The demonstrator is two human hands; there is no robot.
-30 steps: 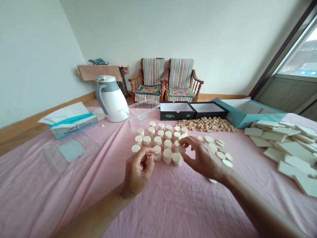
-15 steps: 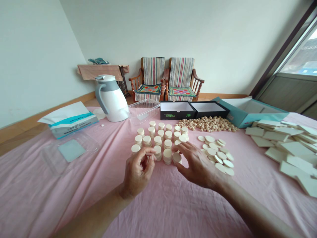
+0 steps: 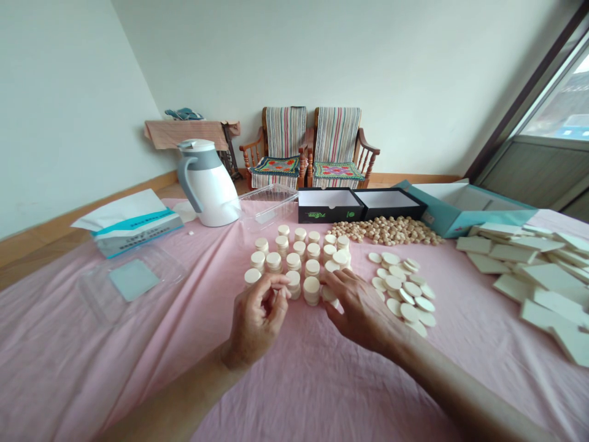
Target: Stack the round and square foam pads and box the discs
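Observation:
Round pale wooden discs stand in several short stacks point(image 3: 311, 290) on the pink cloth, set out in rough rows in front of me. My left hand point(image 3: 260, 316) is beside the front row, fingers curled and thumb drawn close to them. Whatever lies between those fingertips is hidden. At the row's right end, my right hand point(image 3: 361, 307) has its thumb and fingers around a stack of wooden discs point(image 3: 329, 296), partly covered by the hand. Loose wooden discs point(image 3: 409, 291) lie in a heap to the right of that hand.
Small wooden balls point(image 3: 389, 231) are piled behind the discs, before black boxes point(image 3: 329, 213) and a blue box point(image 3: 460, 224). Square wooden pieces point(image 3: 547, 276) heap at far right. Left are a jug point(image 3: 214, 190), tissue pack point(image 3: 138, 230) and clear plastic tray point(image 3: 101, 301).
My right hand has shifted slightly down, with its fingers closer around the front right stack. My left hand has stayed in place.

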